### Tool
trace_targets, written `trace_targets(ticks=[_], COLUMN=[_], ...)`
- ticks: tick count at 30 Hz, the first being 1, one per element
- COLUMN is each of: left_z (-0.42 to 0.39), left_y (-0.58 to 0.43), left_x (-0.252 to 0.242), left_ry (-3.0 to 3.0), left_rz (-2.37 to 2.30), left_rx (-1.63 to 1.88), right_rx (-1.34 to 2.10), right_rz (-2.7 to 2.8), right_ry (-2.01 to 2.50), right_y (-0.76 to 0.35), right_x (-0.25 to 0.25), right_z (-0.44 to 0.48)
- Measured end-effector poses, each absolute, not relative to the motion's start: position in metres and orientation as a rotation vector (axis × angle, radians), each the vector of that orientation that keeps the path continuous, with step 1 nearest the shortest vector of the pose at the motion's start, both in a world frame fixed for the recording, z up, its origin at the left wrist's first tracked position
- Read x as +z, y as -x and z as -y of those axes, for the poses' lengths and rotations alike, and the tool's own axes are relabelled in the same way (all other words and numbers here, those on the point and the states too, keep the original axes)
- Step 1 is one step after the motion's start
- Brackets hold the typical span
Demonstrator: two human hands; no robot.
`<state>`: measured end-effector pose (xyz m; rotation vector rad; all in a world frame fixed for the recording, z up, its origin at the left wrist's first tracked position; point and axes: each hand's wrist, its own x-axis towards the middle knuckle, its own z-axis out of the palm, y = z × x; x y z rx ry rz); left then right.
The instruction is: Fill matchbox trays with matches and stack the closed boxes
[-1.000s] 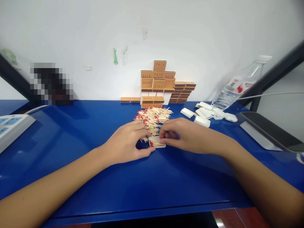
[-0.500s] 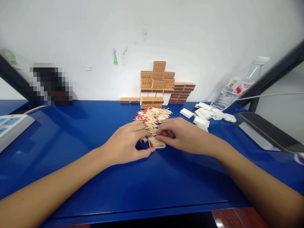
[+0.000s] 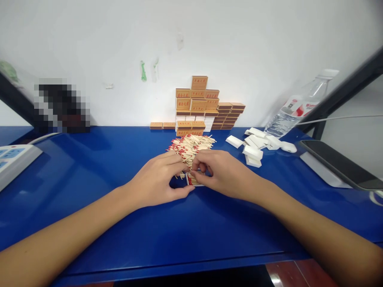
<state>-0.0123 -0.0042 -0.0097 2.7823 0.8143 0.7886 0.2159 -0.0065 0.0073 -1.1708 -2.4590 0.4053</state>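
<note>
A small white matchbox tray (image 3: pixel 187 179) lies on the blue table in front of me, with red-tipped matches (image 3: pixel 192 181) lined up inside. My left hand (image 3: pixel 161 177) steadies it at its left end, thumb at the near corner and fingers at the far side. Over the tray, my right hand (image 3: pixel 220 171) has thumb and forefinger pinched together, covering much of its right part. Whatever is between those fingertips is too small to make out. Just behind both hands spreads a heap of loose matches (image 3: pixel 188 146), heads mostly toward the left.
Matchboxes (image 3: pixel 197 104) are stacked against the wall. Empty white trays (image 3: pixel 253 152) lie in a loose group at the right, near a leaning water bottle (image 3: pixel 299 105). A phone (image 3: pixel 344 163) rests on a white stand farther right. A power strip (image 3: pixel 18 159) sits at far left.
My right hand has moved slightly left over the tray, hiding more of the matches in it. The left hand keeps its hold on the tray.
</note>
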Motion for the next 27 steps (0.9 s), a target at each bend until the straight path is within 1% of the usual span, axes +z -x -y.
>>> trace_targets(ticks=[9,14,18,22,27], left_z=[0.004,0.004,-0.001,-0.015,-0.028], left_y=[0.012,0.012,0.016,0.028,0.038], left_x=[-0.009,-0.008,-0.004,0.002,0.003], left_ry=[-2.785,-2.801,-2.841,-2.871,-2.803], left_rz=[-0.807,-0.821,-0.823,-0.98,-1.233], left_rx=[0.842,0.867,0.911,1.062,1.244], right_rx=[0.33,0.442,0.316,0.237,0.394], right_rz=[2.437,2.561,2.388,2.212,2.412], right_ry=[1.075,1.028,0.981,1.003,0.917], right_y=[-0.221,-0.227,-0.228,-0.224,-0.21], right_x=[0.014,0.023,0.022,0.016,0.001], right_z=[0.006,0.004,-0.002,-0.003,0.006])
